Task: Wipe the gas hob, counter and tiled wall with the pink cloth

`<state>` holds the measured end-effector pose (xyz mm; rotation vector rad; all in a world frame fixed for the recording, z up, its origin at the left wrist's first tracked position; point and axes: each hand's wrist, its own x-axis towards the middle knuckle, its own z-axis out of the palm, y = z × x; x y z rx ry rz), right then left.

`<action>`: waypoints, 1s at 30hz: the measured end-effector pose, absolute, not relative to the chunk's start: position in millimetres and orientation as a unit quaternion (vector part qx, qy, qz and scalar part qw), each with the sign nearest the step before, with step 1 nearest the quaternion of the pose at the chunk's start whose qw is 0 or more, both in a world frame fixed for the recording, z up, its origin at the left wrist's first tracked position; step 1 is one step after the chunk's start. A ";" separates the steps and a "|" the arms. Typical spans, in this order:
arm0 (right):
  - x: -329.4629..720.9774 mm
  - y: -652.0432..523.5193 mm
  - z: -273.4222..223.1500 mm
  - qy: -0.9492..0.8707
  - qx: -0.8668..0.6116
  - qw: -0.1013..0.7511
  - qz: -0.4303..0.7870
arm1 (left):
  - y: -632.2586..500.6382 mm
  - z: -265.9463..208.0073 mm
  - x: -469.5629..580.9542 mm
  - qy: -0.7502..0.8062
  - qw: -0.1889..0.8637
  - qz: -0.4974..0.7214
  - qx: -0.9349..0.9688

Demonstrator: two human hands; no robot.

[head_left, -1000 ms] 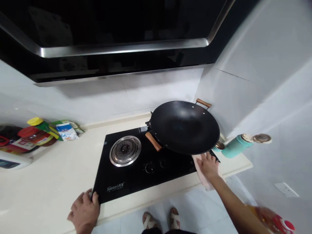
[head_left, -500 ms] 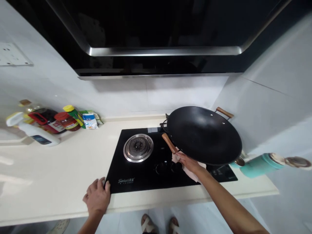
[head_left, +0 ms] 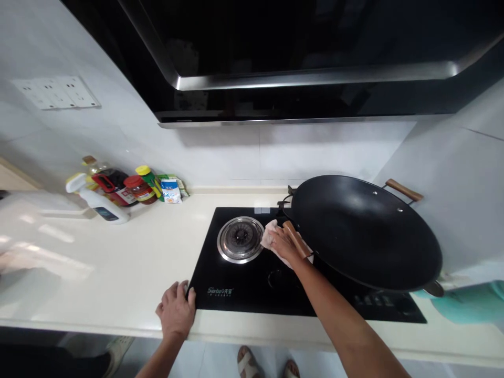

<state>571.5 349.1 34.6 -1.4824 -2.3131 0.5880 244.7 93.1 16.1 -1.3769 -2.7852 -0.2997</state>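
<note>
My right hand (head_left: 284, 244) presses a pale pink cloth (head_left: 269, 234) onto the black glass cooktop (head_left: 252, 287), between the left burner (head_left: 241, 239) and the wok. A large black wok (head_left: 362, 231) sits over the right side of the cooktop. Its near wooden handle (head_left: 296, 239) overhangs my right hand and partly hides it. My left hand (head_left: 177, 310) rests on the counter at the cooktop's front left corner, fingers spread and holding nothing.
Left along the wall stand a white spray bottle (head_left: 98, 202), a red-lidded jar (head_left: 140, 190), a yellow-capped bottle (head_left: 149, 181) and a small packet (head_left: 171, 191). A black range hood (head_left: 299, 100) hangs low above. A turquoise container (head_left: 472, 302) lies at the right.
My right hand has slid the cloth back and left, from the cooktop's front middle toward the left burner. The view has shifted left. My left hand stays at the corner.
</note>
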 end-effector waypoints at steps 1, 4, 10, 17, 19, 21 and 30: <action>561.6 349.0 35.2 -0.819 -0.517 0.151 0.199 | 92.9 16.5 245.0 -0.892 0.010 -0.097 -0.442; 537.9 329.3 37.6 -0.838 -0.501 0.116 0.181 | 92.6 17.4 245.7 -0.893 0.008 -0.099 -0.440; 506.6 235.2 47.9 -0.904 -0.382 0.079 0.175 | 93.7 15.4 244.0 -0.891 0.010 -0.098 -0.443; 479.9 162.9 51.4 -0.974 -0.078 0.064 0.205 | 94.4 17.6 243.8 -0.890 0.018 -0.099 -0.444; 485.4 161.7 62.3 -0.968 -0.067 0.056 0.236 | 93.8 18.4 245.1 -0.890 0.017 -0.103 -0.444; 493.3 173.4 80.3 -0.954 -0.103 0.070 0.273 | 93.3 18.6 246.4 -0.891 0.018 -0.105 -0.442; 489.8 241.2 95.1 -0.901 -0.392 0.037 0.183 | 91.9 19.4 251.0 -0.893 0.021 -0.106 -0.437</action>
